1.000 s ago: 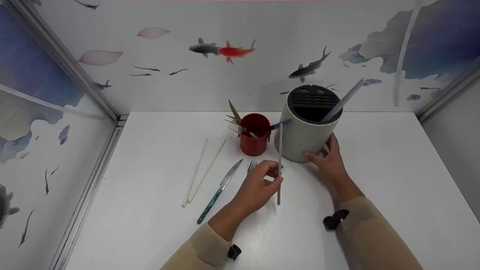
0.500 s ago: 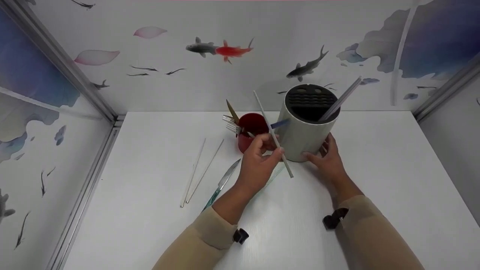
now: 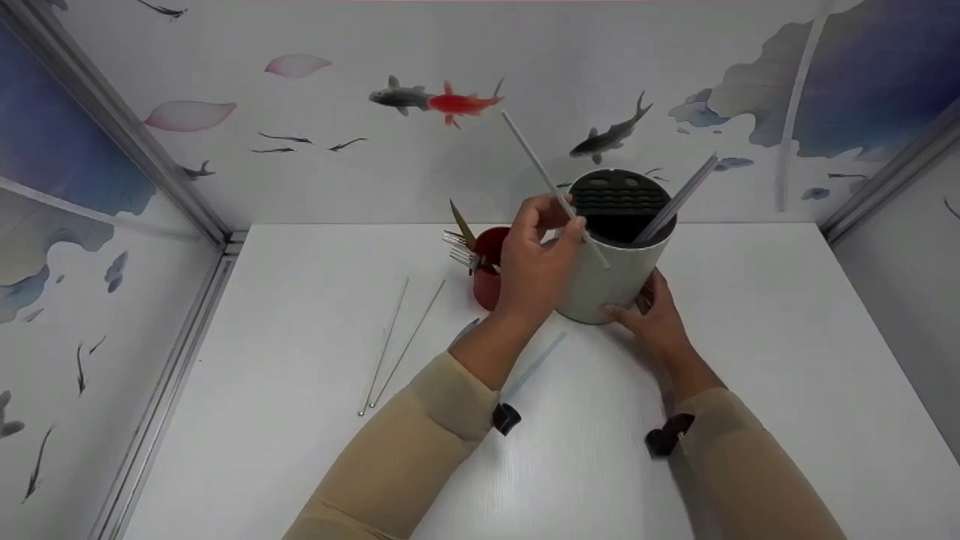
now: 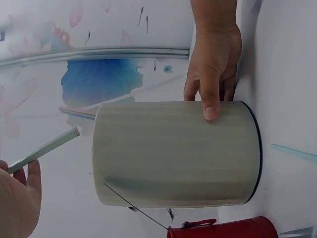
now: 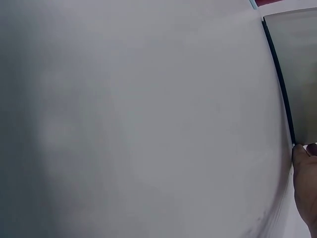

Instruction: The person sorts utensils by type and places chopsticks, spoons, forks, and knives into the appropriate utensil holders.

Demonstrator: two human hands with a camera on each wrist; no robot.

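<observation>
My left hand (image 3: 541, 262) pinches a pale green chopstick (image 3: 531, 152) between thumb and fingers, raised beside the rim of a light grey cylindrical utensil holder (image 3: 600, 292). The chopstick slants, its lower end overlapping the holder's front in the head view. In the left wrist view, that squared end stands apart from the holder's mouth. Low on the holder, my right hand (image 3: 664, 322) grips its side, thumb in front and fingers behind. Clear purplish sticks (image 3: 679, 196) lean out of the holder's black slotted top. A red cup (image 3: 486, 289) is partly hidden behind my left hand.
Forks (image 3: 463, 251) and a gold-coloured knife (image 3: 462, 223) stick out of the red cup. Two thin chopsticks (image 3: 409, 343) lie on the white table (image 3: 285, 420) at left. My left forearm covers most of a table knife (image 3: 463, 332); a light blue handle (image 3: 534, 365) lies beside it.
My left hand has lifted the chopstick up and away from me to the holder's rim, tilting it from near upright to slanted. The right hand has stayed at the holder's base.
</observation>
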